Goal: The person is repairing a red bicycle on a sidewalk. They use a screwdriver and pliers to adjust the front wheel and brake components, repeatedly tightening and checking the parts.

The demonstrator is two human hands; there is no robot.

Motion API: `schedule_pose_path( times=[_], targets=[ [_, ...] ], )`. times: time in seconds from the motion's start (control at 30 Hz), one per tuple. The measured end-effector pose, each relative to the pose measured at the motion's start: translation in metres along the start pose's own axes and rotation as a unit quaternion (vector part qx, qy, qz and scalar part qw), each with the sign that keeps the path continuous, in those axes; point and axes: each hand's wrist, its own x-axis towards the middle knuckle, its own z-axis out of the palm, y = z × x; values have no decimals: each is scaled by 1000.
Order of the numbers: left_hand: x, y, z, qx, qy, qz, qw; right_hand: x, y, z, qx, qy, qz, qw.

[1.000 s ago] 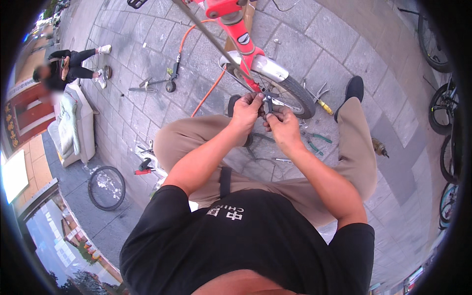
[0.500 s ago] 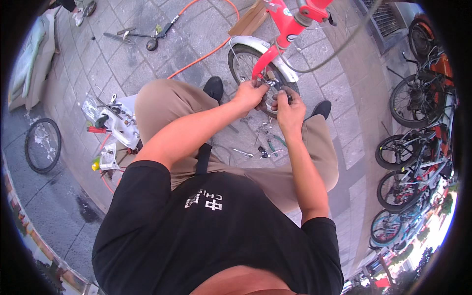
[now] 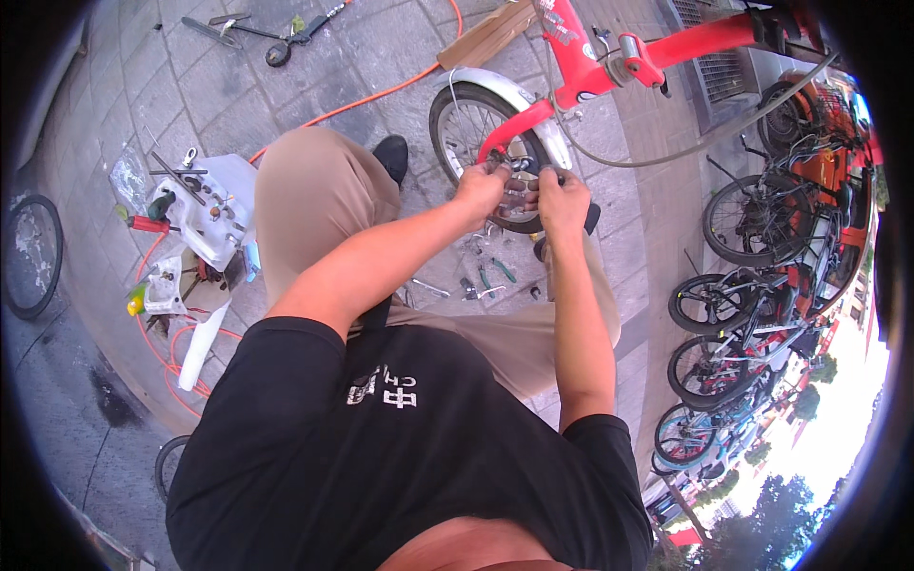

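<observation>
A small wheel (image 3: 442,119) with a white mudguard (image 3: 507,86) sits in the red fork (image 3: 519,122) of a bicycle standing in front of me. My left hand (image 3: 484,190) is closed at the hub, its thumb and fingers pinched near the lower end of the fork; what they grip is hidden. Just to its right, my right hand (image 3: 564,202) pinches something small and dark, too little exposed to name. Shiny metal hub parts show between the hands.
Pliers (image 3: 504,270) and small metal parts lie on the paving below the wheel. At left stand a white tray (image 3: 227,168) of tools and a red-handled tool (image 3: 148,225). An orange hose (image 3: 376,92) crosses the ground; a floor pump (image 3: 277,54) lies beyond. Parked bicycles (image 3: 762,219) line the right.
The view has swung, so the tray shows more fully and the bicycle's red frame reaches further right. Both hands stay closed at the hub, with the right hand's fingers slightly shifted.
</observation>
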Motion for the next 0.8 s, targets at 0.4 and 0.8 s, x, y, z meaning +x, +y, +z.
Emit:
schedule_pose_path(
  times=[0.4,0.8],
  targets=[
    [3,-6,2,87,51,94,990,-7,1,5,-121,-29,-100,987],
    [5,-13,-2,68,77,98,990,2,2,-6,-151,-78,-87,982]
  ],
)
